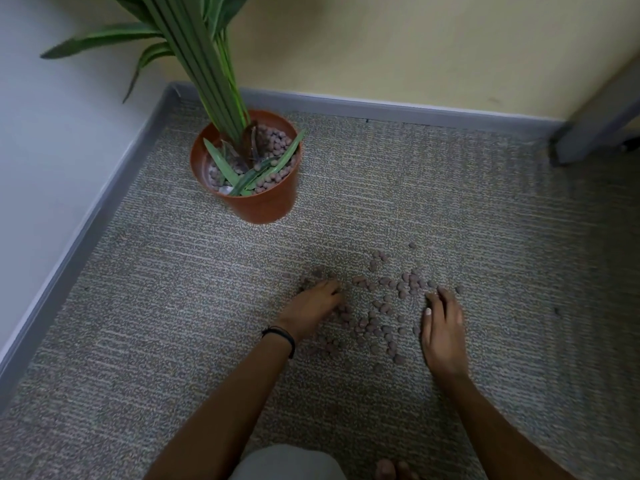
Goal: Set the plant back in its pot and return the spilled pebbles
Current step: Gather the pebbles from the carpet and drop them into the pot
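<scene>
Two open hands [381, 320] flank spilled pebbles [377, 317]; pot [263, 202] holds plant [207, 64].

The pot [258, 188] is terracotta orange, and the plant [207, 64] rising from it has green leaves with paler green stripes along the stems. Pebbles [381, 320] are dull reddish-brown, both inside the pot and scattered in front of it. The carpet [173, 306] around the pot is grey-beige with fine horizontal ribbing. Behind the pot, the wall [398, 46] is pale yellow above a grey skirting board [381, 110]; a black wristband [282, 336] shows.
</scene>
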`<state>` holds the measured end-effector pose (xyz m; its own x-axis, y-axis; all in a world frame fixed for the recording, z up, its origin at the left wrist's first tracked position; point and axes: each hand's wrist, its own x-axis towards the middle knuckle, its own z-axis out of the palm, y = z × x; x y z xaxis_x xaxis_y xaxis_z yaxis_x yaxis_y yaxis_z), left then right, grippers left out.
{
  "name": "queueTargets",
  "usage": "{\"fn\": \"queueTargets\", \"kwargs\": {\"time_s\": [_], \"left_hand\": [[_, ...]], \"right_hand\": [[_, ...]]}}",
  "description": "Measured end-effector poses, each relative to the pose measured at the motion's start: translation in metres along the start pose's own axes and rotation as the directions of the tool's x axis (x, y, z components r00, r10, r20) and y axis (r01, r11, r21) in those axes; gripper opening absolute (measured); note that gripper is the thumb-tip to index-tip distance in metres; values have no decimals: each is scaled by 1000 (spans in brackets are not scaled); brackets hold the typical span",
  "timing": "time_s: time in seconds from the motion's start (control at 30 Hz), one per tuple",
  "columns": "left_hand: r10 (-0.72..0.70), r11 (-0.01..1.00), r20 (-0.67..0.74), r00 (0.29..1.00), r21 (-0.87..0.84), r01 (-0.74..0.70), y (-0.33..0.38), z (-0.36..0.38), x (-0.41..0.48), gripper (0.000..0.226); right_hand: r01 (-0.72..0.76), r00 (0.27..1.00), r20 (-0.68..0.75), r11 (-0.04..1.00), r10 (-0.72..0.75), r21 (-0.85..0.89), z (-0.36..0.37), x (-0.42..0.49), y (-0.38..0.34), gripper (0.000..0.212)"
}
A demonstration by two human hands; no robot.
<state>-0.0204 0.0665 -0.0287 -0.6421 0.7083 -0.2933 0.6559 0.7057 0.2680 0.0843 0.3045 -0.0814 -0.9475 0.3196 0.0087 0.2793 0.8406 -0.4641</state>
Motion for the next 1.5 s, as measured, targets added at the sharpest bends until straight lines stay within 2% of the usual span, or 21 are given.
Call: {"fn": "queueTargets", "kwargs": {"time_s": [0.2, 0.43, 0.53, 0.6, 0.67, 0.77, 0.93, 1.03, 1.13, 1.2, 1.37, 1.5], "left_hand": [[73, 997, -76, 994, -33, -76, -3, 3, -1, 32], [21, 997, -107, 994, -76, -30, 0, 2, 0, 20], [-9, 984, -122, 993, -175, -12, -2, 0, 1, 17], [-51, 954, -169, 984, -298, -2, -5, -6, -1, 16], [-136, 900, -266, 954, -437, 6, -8, -18, -2, 12], [-317, 805, -404, 858, -593, 17, -17, -48, 2, 11], [-443, 777, -557, 702, -629, -8, -41, -107, 15, 16], [-561, 723, -558, 611, -691, 32, -65, -126, 20, 16], [-663, 635, -489, 567, -769, 80, -79, -131, 22, 14], [-695, 614, -474, 541, -782, 103, -83, -132, 24, 13], [-703, 642, -506, 501, -753, 141, -93, -138, 29, 14], [-680, 688, -534, 503, -701, 185, -97, -138, 28, 14]], "right_hand": [[-7, 1000, 0, 1000, 7, -5, 0, 0, -1, 40], [-12, 1000, -5, 1000, 11, -16, 0, 0, -1, 40], [-11, 1000, -1, 1000, 11, -28, 0, 1, -1, 39], [-19, 1000, 2, 999, 19, -30, 0, 1, -2, 40], [-21, 1000, 2, 999, 21, -31, 0, 0, -2, 40], [-20, 1000, 0, 999, 20, -30, -1, 0, -1, 41], [-17, 1000, 0, 999, 17, -31, 0, 0, -3, 40], [-14, 1000, -3, 999, 14, -32, -1, 1, -2, 39], [-18, 1000, -5, 999, 17, -36, -1, 0, -2, 40], [-14, 1000, -5, 999, 14, -37, -1, -1, -2, 40], [-20, 1000, 1, 999, 20, -40, -1, -1, -3, 40], [-18, 1000, 5, 999, 18, -44, -1, -1, -1, 39]]}}
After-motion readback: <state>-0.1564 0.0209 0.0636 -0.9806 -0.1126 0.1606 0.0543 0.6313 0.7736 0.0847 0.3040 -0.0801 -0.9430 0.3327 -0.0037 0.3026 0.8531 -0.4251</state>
